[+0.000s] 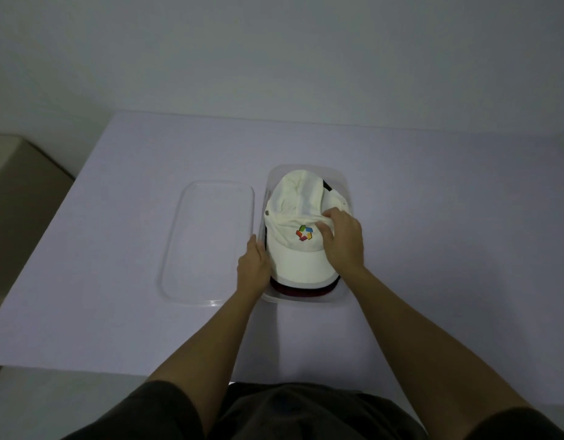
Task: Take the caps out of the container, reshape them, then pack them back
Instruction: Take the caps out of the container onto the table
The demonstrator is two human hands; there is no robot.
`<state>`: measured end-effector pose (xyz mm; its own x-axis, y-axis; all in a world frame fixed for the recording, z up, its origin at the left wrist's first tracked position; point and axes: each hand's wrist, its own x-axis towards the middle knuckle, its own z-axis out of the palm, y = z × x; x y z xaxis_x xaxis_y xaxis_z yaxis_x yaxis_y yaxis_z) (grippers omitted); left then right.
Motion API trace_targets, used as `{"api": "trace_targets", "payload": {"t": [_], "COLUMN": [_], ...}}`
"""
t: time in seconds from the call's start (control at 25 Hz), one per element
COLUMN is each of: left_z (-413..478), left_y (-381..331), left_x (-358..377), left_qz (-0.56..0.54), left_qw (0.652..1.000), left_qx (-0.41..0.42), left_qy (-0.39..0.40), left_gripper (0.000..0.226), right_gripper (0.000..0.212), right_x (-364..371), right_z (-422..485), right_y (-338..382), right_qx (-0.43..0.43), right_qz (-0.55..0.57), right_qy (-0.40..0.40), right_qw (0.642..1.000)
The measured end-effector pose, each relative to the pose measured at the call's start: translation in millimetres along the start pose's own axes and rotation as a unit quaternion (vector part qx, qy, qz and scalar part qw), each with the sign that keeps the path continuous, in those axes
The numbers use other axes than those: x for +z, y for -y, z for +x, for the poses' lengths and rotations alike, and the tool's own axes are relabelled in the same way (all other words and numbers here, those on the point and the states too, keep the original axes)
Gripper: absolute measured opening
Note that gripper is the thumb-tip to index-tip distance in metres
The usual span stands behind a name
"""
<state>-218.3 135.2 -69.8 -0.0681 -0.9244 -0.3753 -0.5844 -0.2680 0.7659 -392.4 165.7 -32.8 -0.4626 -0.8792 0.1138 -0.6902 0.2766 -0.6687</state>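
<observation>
A clear plastic container (339, 182) stands on the white table, right of centre. A cream cap (295, 265) with a multicoloured logo lies on top of the stack inside, brim toward me. Beneath it, dark caps (293, 290) show at the near end, one of them dark red. My right hand (342, 239) pinches the crumpled crown fabric of the cream cap beside the logo. My left hand (253, 268) rests against the container's left side next to the brim, fingers fairly straight.
The container's clear lid (207, 242) lies flat on the table (115, 281) just left of the container. A brownish box-like object (17, 201) sits beyond the table's left edge. A plain wall rises behind the table.
</observation>
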Motion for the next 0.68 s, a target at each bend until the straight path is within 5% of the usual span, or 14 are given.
{"api": "trace_targets", "payload": {"t": [0.2,0.36,0.68], "left_z": [-2,0,-1], "left_y": [2,2,1], "left_x": [-4,-4,-1], "left_qz": [-0.002,0.012,0.015], "left_qw": [1.0,0.999,0.999], "left_qx": [0.016,0.027,0.029], "left_qy": [-0.012,-0.019,-0.021], "left_gripper": [0.054,0.053,0.053], "right_gripper": [0.031,0.028,0.031], "right_x": [-32,-81,-120], "right_z": [20,55,86], "right_y": [17,-1,-101], "right_qx": [-0.017,-0.03,0.041], "right_qz": [0.121,0.112,-0.039], "right_qy": [-0.108,-0.197,-0.136], "right_qw": [0.987,0.974,0.989]}}
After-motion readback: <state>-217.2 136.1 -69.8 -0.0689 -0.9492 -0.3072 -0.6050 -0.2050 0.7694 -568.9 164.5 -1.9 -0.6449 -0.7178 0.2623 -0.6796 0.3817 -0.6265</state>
